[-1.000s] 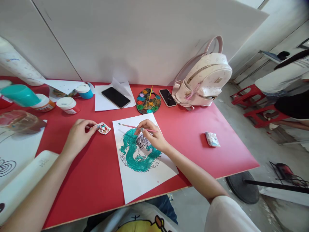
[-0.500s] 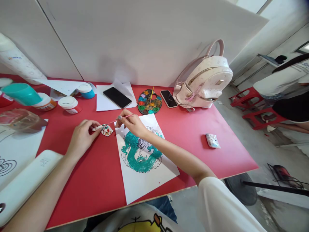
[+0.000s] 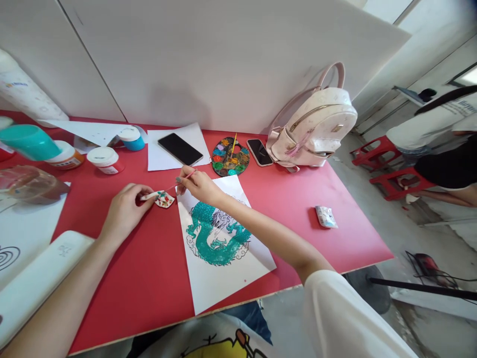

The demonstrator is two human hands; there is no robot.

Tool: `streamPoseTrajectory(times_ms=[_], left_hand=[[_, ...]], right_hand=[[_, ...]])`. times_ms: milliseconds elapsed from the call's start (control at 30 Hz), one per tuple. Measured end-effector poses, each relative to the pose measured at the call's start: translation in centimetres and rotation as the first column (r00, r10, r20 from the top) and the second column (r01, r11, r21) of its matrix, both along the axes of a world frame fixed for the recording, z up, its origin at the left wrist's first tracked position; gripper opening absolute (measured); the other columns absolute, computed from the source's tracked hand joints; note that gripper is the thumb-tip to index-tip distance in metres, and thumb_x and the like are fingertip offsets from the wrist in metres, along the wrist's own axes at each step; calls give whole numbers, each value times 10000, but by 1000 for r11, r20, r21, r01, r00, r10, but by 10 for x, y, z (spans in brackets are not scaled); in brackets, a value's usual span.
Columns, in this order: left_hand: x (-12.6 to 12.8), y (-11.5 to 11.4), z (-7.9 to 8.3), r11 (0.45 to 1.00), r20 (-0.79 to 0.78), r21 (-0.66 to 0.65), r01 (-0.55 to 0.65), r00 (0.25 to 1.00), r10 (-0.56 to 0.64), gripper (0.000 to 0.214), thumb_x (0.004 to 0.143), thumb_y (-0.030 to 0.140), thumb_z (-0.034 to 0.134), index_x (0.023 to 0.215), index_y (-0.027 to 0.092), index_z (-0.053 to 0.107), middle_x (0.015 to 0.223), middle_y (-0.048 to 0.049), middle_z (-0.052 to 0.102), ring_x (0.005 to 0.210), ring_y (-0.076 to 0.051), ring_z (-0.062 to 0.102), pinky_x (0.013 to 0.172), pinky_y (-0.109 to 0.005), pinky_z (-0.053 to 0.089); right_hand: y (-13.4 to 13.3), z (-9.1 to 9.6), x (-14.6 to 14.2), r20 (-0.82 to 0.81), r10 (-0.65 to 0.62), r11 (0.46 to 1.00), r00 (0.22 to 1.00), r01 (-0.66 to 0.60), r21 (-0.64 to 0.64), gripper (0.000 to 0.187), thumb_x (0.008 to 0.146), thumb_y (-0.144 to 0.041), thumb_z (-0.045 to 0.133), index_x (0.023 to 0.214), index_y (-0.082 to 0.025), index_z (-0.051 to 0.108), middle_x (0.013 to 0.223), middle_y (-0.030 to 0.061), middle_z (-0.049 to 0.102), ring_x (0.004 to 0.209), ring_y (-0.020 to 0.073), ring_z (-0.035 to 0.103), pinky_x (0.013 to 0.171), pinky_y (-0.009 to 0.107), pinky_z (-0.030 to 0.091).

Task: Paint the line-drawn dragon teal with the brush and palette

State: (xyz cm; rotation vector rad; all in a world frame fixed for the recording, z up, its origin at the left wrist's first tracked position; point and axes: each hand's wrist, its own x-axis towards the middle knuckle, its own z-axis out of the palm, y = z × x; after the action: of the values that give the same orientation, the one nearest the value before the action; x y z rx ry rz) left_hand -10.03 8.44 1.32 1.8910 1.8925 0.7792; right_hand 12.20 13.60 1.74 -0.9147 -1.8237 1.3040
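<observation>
My left hand [image 3: 128,209] is closed on a small white piece [image 3: 165,199] with red, green and yellowish marks. A narrow white part of it runs back between my thumb and fingers; its exact kind is unclear. My right hand [image 3: 199,185] pinches a thin paintbrush [image 3: 191,173] with a pinkish-red handle. The brush points left and down, its tip at or just over the marked piece; contact cannot be made out. Under my right wrist lies a white sheet [image 3: 208,297] bearing a line-drawn dragon [image 3: 214,251], its body painted teal and its head mostly uncoloured.
A paint palette [image 3: 241,165] with a yellow brush lies behind the sheet, between two phones [image 3: 181,148]. A pale backpack [image 3: 316,124] leans on the back panel. Paint jars [image 3: 105,160] and a cup of brownish water [image 3: 33,184] stand left. A small packet [image 3: 326,217] lies right.
The brush's handle has tipped a little more upright in my right hand. My left hand keeps its hold on the marked piece. The whole view has shifted slightly.
</observation>
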Motion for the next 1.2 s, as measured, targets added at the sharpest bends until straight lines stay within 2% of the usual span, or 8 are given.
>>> streamPoseTrajectory(times_ms=[100, 300, 467, 600, 767, 933, 1067, 1200], left_hand=[[0, 1, 0, 1000, -7, -12, -2, 1000, 2, 336, 777, 574, 559, 862, 254, 613, 956, -71, 690, 815, -228, 637, 818, -352, 540], [2, 0, 3, 1000, -17, -5, -5, 1000, 5, 319, 766, 552, 552, 859, 251, 603, 956, -71, 691, 813, -221, 652, 815, -347, 541], [1, 0, 0, 1000, -13, 11, 0, 1000, 0, 320, 778, 554, 559, 860, 248, 608, 947, -68, 684, 807, -224, 666, 812, -353, 549], [-2, 1, -4, 1000, -19, 16, 8, 1000, -8, 315, 799, 554, 575, 868, 250, 617, 961, -68, 694, 818, -227, 673, 809, -353, 558], [-3, 0, -5, 1000, -9, 10, 6, 1000, -6, 314, 800, 545, 577, 885, 248, 633, 983, -72, 704, 834, -225, 670, 807, -350, 564], [-2, 0, -2, 999, 0, -20, -33, 999, 33, 334, 760, 570, 571, 860, 260, 644, 976, -73, 720, 826, -233, 665, 805, -359, 553], [-2, -2, 1, 996, 13, -66, -62, 998, 63, 356, 755, 550, 586, 907, 259, 722, 1033, -76, 766, 914, -256, 698, 884, -381, 562], [-7, -4, 7, 996, 19, -78, -49, 999, 51, 358, 748, 557, 603, 906, 280, 764, 1060, -57, 806, 983, -278, 720, 932, -399, 566]], right_hand=[[4, 0, -5, -21, -34, 999, 999, 33, -15, 327, 1074, -173, 568, 778, -241, 447, 683, -38, 725, 667, 93, 718, 727, 194, 560], [16, -1, -16, -128, -183, 969, 975, 157, -190, 395, 1075, -160, 563, 738, -250, 378, 567, -79, 677, 504, 66, 651, 594, 144, 509], [15, -3, -16, -77, -262, 960, 962, 252, -126, 450, 1067, -235, 612, 687, -243, 370, 529, -80, 658, 482, 62, 644, 592, 140, 493], [12, 0, -9, -86, -228, 970, 970, 218, -107, 476, 1052, -379, 658, 685, -240, 389, 551, -57, 679, 501, 68, 660, 544, 146, 468], [9, 3, 3, -181, -205, 969, 962, 174, -173, 399, 1070, -416, 618, 763, -241, 432, 660, -22, 747, 582, 84, 739, 470, 147, 415], [6, 1, -1, -174, -170, 973, 970, 137, -186, 385, 1069, -413, 624, 776, -240, 444, 651, -25, 731, 591, 79, 733, 492, 139, 468], [2, -2, -9, -174, -157, 975, 972, 123, -187, 391, 1077, -411, 612, 768, -241, 441, 658, -20, 726, 606, 88, 738, 490, 142, 483], [-1, -5, -11, -139, -126, 984, 982, 106, -143, 377, 1078, -412, 613, 780, -237, 463, 725, 6, 758, 694, 113, 774, 580, 170, 561]])
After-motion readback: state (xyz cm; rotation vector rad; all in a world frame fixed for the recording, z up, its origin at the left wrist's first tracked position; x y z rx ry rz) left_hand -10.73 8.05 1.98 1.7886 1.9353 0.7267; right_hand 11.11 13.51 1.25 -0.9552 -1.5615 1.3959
